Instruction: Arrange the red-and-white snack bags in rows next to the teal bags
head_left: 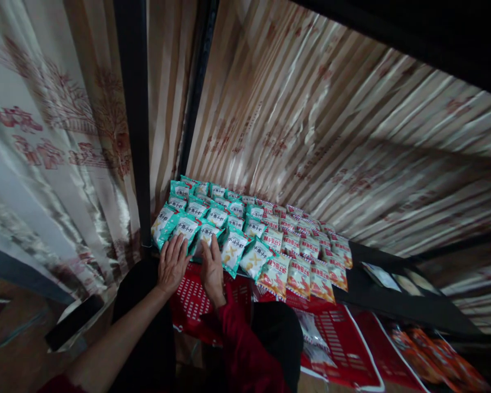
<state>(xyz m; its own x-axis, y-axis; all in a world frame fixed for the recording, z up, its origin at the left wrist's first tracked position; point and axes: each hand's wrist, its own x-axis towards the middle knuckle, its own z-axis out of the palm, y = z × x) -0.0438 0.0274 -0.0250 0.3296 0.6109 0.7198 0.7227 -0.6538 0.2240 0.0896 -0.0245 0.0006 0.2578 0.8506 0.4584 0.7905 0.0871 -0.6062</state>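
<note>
Rows of teal snack packets (213, 215) lie on a dark shelf (368, 273), with rows of red and orange snack packets (306, 256) to their right. My left hand (172, 265) rests flat, fingers spread, on the front teal packets at the shelf's left end. My right hand (213, 267) lies beside it, fingers stretched out against a front-row teal packet (204, 236). Neither hand grips anything. A red sleeve covers my right forearm; my left forearm is bare.
A red plastic basket (196, 305) sits below the shelf edge under my hands, another red basket (343, 344) to the right. Striped curtain fabric (331, 136) hangs behind the shelf. A black upright post (135, 109) stands at the shelf's left end. More orange packets (442, 355) lie lower right.
</note>
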